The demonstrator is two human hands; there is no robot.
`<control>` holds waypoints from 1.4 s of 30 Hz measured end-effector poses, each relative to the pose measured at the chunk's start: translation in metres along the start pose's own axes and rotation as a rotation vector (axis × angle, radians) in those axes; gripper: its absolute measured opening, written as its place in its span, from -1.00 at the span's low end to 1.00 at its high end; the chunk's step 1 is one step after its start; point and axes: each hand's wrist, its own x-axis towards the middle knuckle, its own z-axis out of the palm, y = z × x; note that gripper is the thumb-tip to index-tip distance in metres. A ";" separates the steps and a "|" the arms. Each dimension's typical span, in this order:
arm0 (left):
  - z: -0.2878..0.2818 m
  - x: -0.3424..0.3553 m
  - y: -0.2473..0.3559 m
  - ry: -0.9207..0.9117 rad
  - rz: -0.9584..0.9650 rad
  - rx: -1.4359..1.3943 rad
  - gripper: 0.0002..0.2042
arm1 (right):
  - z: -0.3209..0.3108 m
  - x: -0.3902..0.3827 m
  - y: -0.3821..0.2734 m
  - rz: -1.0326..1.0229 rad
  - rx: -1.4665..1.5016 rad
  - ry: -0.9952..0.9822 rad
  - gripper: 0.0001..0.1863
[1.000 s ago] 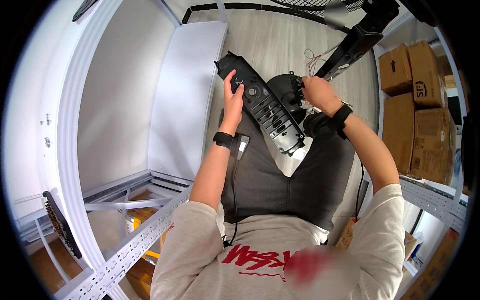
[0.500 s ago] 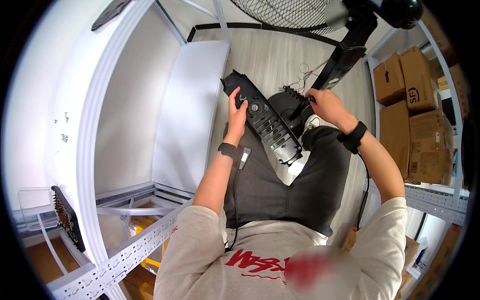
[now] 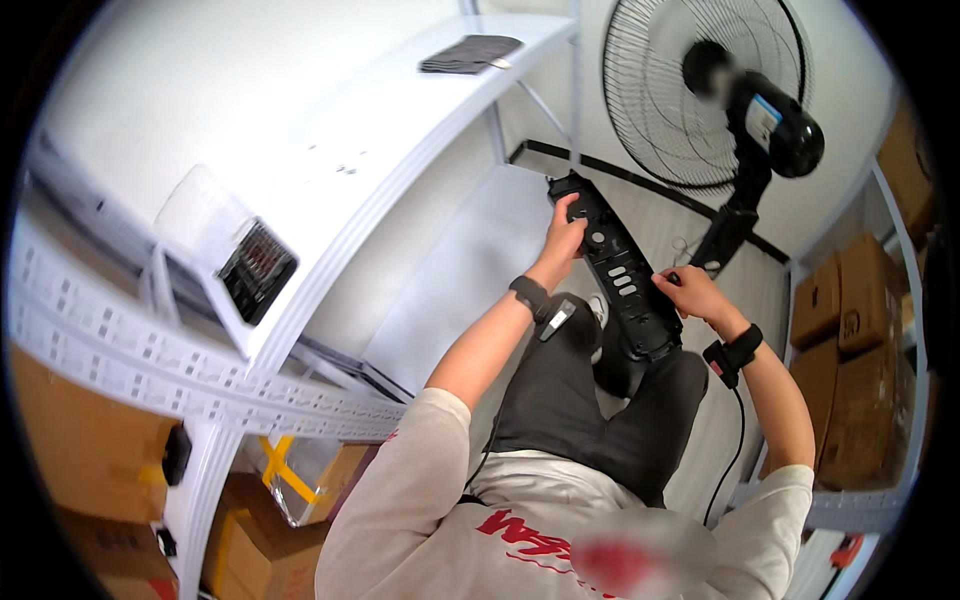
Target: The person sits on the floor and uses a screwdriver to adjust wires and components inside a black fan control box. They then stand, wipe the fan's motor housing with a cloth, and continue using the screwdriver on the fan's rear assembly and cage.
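A long black plastic panel (image 3: 622,268) with a round hole and several slots is tilted above my knees. My left hand (image 3: 565,240) grips its far left edge, the thumb lying over the face. Beside the panel's right edge, my right hand (image 3: 697,294) is closed on a small black tool (image 3: 673,280); its working end cannot be made out. Past the panel stands a black pedestal fan (image 3: 745,110), its dark pole (image 3: 728,240) running down toward the floor. The panel hides the fan's base.
At left, a white shelf (image 3: 390,110) carries a folded grey cloth (image 3: 470,54), several small screws (image 3: 345,165) and a black case of small bits (image 3: 258,270) with a clear lid. Cardboard boxes (image 3: 862,350) fill the right rack. A cable (image 3: 738,440) hangs from my right wristband.
My view has swung left and up, showing more of the fan and shelf. The panel has come up over my knees, and my right hand has gone from the fan base to its edge.
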 end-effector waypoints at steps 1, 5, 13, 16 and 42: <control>0.005 -0.009 0.018 0.002 0.010 -0.007 -0.47 | -0.005 -0.006 -0.007 0.019 0.024 0.012 -0.56; -0.003 -0.036 0.086 0.030 0.083 0.036 -0.43 | -0.020 -0.014 -0.050 -0.060 0.056 0.046 -0.58; -0.038 -0.074 0.181 0.193 0.346 0.078 -0.17 | -0.029 0.024 -0.131 -0.411 -0.088 0.251 -0.57; -0.061 -0.066 0.200 0.365 0.473 0.144 -0.14 | -0.032 0.040 -0.172 -0.432 -0.156 0.235 -0.53; -0.095 -0.105 0.229 0.389 0.712 1.421 -0.28 | 0.003 0.245 -0.327 -0.659 -0.402 0.210 -0.61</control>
